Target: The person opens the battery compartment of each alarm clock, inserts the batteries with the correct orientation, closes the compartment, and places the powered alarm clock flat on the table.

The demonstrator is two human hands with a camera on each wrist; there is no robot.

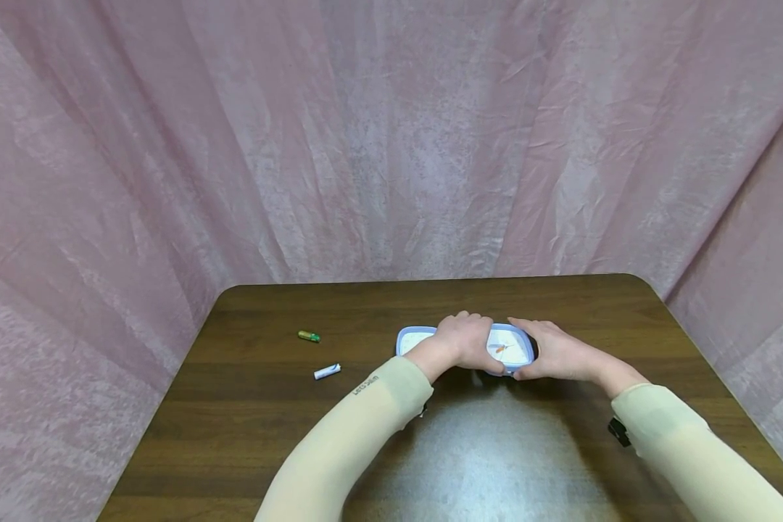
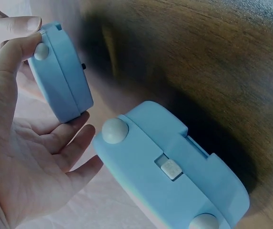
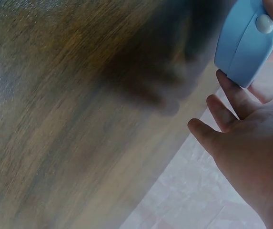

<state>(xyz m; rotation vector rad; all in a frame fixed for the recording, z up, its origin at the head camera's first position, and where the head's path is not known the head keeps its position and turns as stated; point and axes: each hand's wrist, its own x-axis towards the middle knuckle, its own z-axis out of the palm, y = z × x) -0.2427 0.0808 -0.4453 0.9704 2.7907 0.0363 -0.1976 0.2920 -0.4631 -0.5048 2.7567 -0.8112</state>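
Note:
My left hand (image 1: 465,342) and right hand (image 1: 557,351) hold one small blue alarm clock (image 1: 510,348) between them, its white face with thin hands turned upward in the head view. The left hand grips the clock's left side, thumb at the near edge and fingers over the far edge. Thumb and fingers of the right hand (image 3: 255,138) span the other end. A second blue clock (image 2: 174,167) lies just left of it, partly hidden by my left wrist in the head view; the left wrist view shows its round white feet and a small white switch.
Left of the clocks, a green-and-yellow battery (image 1: 309,336) and a white battery (image 1: 327,371) lie on the brown wooden table (image 1: 267,435). Behind the table's far edge hangs a pink curtain (image 1: 391,145), which continues along both sides.

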